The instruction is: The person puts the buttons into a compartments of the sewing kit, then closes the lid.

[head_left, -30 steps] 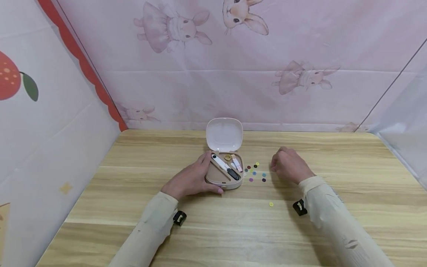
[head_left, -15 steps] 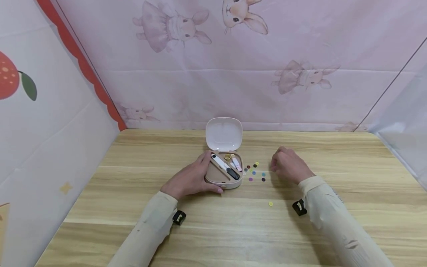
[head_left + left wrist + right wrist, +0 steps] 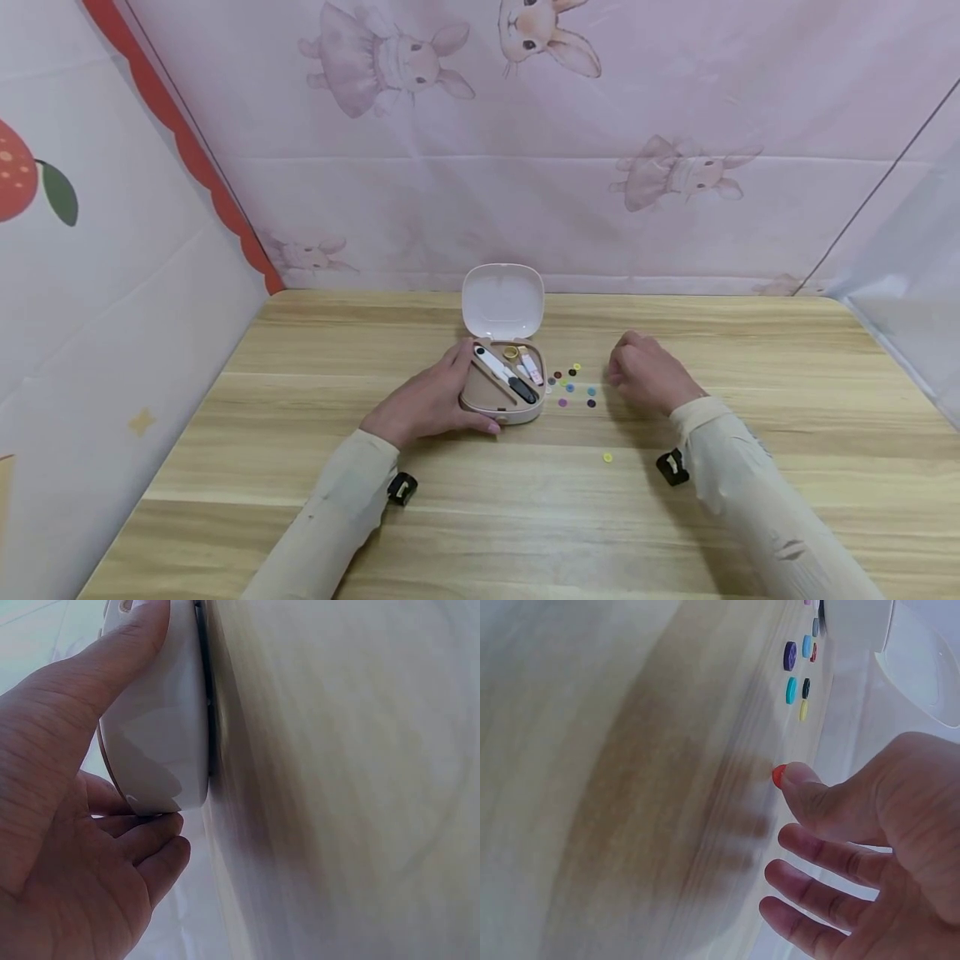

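Observation:
A small white box [image 3: 520,416] with a beige inside stands on the table, its lid [image 3: 504,302] raised at the back. My left hand [image 3: 427,398] grips the box's left side, thumb along the front and fingers at the far side. In the left wrist view the thumb lies over the box wall [image 3: 161,742]. Inside lie a white tool with a black end [image 3: 504,375], a gold ring [image 3: 511,352] and a small white-and-pink item [image 3: 531,367]. To the right, my right hand [image 3: 651,375] pinches a red button [image 3: 778,775] at the thumb tip; the index finger is hidden.
Several coloured buttons, among them a purple one [image 3: 562,402] and a blue one [image 3: 592,391], lie scattered right of the box. One yellow button [image 3: 607,457] sits apart, nearer the front. Behind the wooden table [image 3: 315,333] hangs a pink rabbit-print cloth [image 3: 450,200].

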`<state>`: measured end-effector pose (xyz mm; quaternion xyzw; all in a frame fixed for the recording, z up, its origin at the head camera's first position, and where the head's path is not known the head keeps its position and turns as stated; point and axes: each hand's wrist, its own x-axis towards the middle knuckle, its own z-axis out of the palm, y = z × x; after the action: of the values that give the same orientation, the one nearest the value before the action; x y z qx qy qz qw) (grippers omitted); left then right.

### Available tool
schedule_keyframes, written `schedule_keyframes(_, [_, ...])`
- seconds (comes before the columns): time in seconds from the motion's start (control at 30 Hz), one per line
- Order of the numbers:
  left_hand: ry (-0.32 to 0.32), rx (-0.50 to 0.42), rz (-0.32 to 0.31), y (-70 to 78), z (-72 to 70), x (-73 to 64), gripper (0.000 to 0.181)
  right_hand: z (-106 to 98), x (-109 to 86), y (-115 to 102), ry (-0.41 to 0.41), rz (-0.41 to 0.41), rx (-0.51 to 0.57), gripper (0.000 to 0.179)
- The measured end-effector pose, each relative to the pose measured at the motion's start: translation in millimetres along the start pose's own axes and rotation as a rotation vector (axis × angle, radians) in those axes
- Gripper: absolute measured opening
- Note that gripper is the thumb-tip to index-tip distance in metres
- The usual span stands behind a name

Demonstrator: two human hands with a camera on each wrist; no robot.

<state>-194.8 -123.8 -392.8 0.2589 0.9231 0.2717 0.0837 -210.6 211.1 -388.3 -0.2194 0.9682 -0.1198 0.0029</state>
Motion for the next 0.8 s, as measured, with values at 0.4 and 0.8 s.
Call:
schedule_keyframes(0.4, [0.004,-0.008,0.000,-0.6,0.6,0.0,0.123,-1.6,0.3,-5.3,0.025,-0.020,-0.011,0.016])
schedule_keyframes(0.8, [0.014,-0.015,0.020,-3.3,1.1,0.8,0.124,-13.2,7.0,-21.8,0.096,-0.051,0.022,0.009])
